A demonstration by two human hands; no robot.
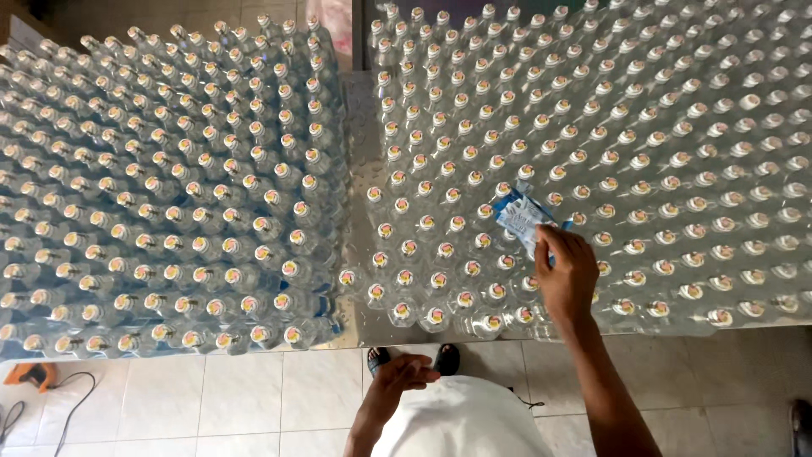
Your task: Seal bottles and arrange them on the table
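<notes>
A small blue-and-white label (523, 217) lies tilted across the caps of the bottles, in the front part of the right block of bottles (643, 144), a few rows in from its near edge. The right hand (567, 275) reaches over that near edge with its back to the camera; its fingertips (545, 241) pinch the label's lower right corner, so the label sticks out up and to the left of the grasp, most of it free of the hand and resting on the caps. The right forearm runs down and right toward the bottom of the view. The left hand (404, 372) hangs low in front of the body, above the floor and clear of the bottles, its fingers loosely curled with nothing seen in them. The right block is clear capped bottles packed in close rows on a shiny table (359, 254). A narrow strip of that table parts it from a left block of bottles (169, 195), equally dense. Below the table edge are pale floor tiles (254, 398), the person's white shirt (461, 423) and dark sandals (446, 359). An orange tool (32, 374) with a black cord (68, 406) lies at the lower left.
</notes>
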